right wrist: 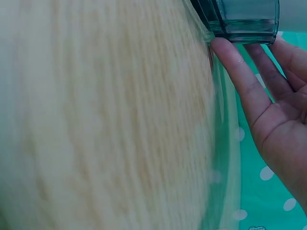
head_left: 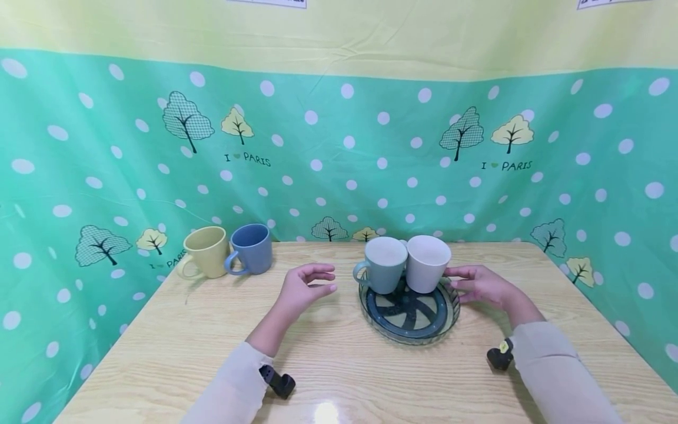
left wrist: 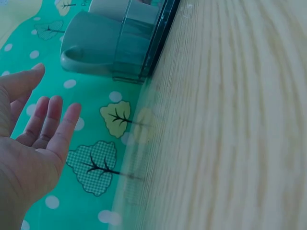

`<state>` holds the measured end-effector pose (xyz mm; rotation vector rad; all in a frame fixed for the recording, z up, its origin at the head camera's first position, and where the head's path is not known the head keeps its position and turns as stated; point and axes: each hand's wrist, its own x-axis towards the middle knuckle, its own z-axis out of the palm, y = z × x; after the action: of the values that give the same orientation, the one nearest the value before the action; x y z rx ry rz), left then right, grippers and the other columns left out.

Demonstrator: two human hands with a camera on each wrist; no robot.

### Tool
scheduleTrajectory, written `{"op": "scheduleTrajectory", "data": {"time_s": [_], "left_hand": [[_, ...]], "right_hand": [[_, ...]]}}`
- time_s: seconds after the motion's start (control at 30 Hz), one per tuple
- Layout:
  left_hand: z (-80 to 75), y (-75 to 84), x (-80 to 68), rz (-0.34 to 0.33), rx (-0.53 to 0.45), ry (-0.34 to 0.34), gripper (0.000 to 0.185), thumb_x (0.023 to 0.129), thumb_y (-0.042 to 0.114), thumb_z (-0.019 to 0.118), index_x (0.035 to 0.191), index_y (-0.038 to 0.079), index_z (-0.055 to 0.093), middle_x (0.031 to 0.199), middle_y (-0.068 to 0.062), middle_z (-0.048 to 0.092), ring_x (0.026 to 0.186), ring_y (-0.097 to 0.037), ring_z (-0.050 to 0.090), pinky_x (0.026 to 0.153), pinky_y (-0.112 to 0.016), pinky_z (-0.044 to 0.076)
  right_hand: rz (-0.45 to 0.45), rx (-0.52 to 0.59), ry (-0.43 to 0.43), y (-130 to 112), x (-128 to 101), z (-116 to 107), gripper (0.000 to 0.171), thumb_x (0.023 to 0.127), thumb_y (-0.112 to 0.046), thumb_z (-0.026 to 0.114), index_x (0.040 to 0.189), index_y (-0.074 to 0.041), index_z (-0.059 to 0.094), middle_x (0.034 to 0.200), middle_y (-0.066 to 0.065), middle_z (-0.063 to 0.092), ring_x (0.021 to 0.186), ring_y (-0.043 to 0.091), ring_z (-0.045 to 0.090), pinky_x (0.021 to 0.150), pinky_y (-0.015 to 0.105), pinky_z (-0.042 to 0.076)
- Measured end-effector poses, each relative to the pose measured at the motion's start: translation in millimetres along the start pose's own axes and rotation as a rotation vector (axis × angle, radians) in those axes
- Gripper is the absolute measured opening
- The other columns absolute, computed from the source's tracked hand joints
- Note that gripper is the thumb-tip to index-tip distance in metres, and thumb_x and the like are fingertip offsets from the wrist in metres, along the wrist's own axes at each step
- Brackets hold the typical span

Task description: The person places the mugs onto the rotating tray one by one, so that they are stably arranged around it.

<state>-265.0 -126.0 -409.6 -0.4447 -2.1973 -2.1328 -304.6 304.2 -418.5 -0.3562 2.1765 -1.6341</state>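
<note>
glass plate (head_left: 409, 330) mid-table (head_left: 339, 377), carrying teal mug (head_left: 382, 266) and white mug (head_left: 426, 264) | right hand (head_left: 479, 284) spread, fingertips touching plate rim | left hand (head_left: 303, 290) spread, hovering apart | yellow mug (head_left: 205, 252), blue mug (head_left: 251, 248) still off plate, back left

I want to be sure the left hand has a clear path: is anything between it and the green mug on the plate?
Nothing visible. The left hand hovers open just left of the green mug, with only bare table between them. The mug's handle faces the hand.
</note>
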Motion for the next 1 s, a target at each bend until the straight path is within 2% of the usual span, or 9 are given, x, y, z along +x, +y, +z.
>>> {"op": "scheduleTrajectory", "data": {"time_s": [0.3, 0.43, 0.7, 0.8, 0.9, 1.0], "left_hand": [[-8.5, 0.0, -5.7, 0.006, 0.003, 0.012, 0.042, 0.076, -0.009, 0.078, 0.116, -0.007, 0.064, 0.113, -0.016, 0.068, 0.106, -0.031, 0.065, 0.087, -0.034, 0.058], [-13.7, -0.2, -8.7, -0.006, 0.02, 0.031, 0.042, 0.076, -0.007, 0.078, 0.116, -0.007, 0.065, 0.114, -0.017, 0.068, 0.106, -0.029, 0.064, 0.088, -0.032, 0.057], [-23.3, 7.0, -17.2, -0.013, 0.057, 0.068, 0.04, 0.078, -0.002, 0.079, 0.116, -0.004, 0.066, 0.114, -0.014, 0.068, 0.108, -0.03, 0.063, 0.089, -0.03, 0.056], [-25.8, 7.7, -18.7, -0.025, 0.07, 0.095, 0.038, 0.079, -0.001, 0.079, 0.114, -0.005, 0.066, 0.112, -0.014, 0.068, 0.106, -0.029, 0.064, 0.088, -0.029, 0.057], [-29.2, 7.5, -20.0, -0.028, 0.081, 0.138, 0.033, 0.08, 0.001, 0.078, 0.112, -0.005, 0.068, 0.11, -0.018, 0.068, 0.102, -0.027, 0.065, 0.086, -0.028, 0.057], [-32.9, 6.6, -21.3, -0.002, 0.075, 0.172, 0.029, 0.081, 0.0, 0.077, 0.109, -0.005, 0.068, 0.111, -0.021, 0.067, 0.102, -0.026, 0.065, 0.087, -0.027, 0.057]], "right_hand": [[-0.007, 0.023, 0.031, 4, -8, 0, 0.053, 0.093, -0.004, 0.063, 0.138, 0.012, 0.039, 0.146, 0.032, 0.036, 0.105, 0.016, 0.063, 0.087, 0.043, 0.058], [-0.022, 0.038, 0.036, 5, -11, 3, 0.055, 0.092, -0.003, 0.065, 0.138, 0.013, 0.039, 0.146, 0.032, 0.036, 0.105, 0.017, 0.063, 0.087, 0.043, 0.058], [-0.025, -0.008, 0.072, 5, -13, 8, 0.054, 0.092, -0.002, 0.064, 0.138, 0.013, 0.04, 0.147, 0.035, 0.031, 0.114, 0.031, 0.06, 0.086, 0.042, 0.058], [-0.019, -0.011, 0.083, 5, -14, 9, 0.054, 0.091, -0.001, 0.064, 0.137, 0.014, 0.04, 0.147, 0.035, 0.031, 0.118, 0.036, 0.057, 0.086, 0.042, 0.058], [-0.02, -0.007, 0.09, 6, -15, 10, 0.053, 0.091, 0.0, 0.064, 0.137, 0.013, 0.041, 0.147, 0.033, 0.033, 0.119, 0.033, 0.056, 0.087, 0.042, 0.058], [-0.029, -0.011, 0.097, 6, -16, 11, 0.053, 0.09, 0.001, 0.065, 0.136, 0.013, 0.042, 0.146, 0.033, 0.035, 0.117, 0.027, 0.058, 0.087, 0.041, 0.058]]}}
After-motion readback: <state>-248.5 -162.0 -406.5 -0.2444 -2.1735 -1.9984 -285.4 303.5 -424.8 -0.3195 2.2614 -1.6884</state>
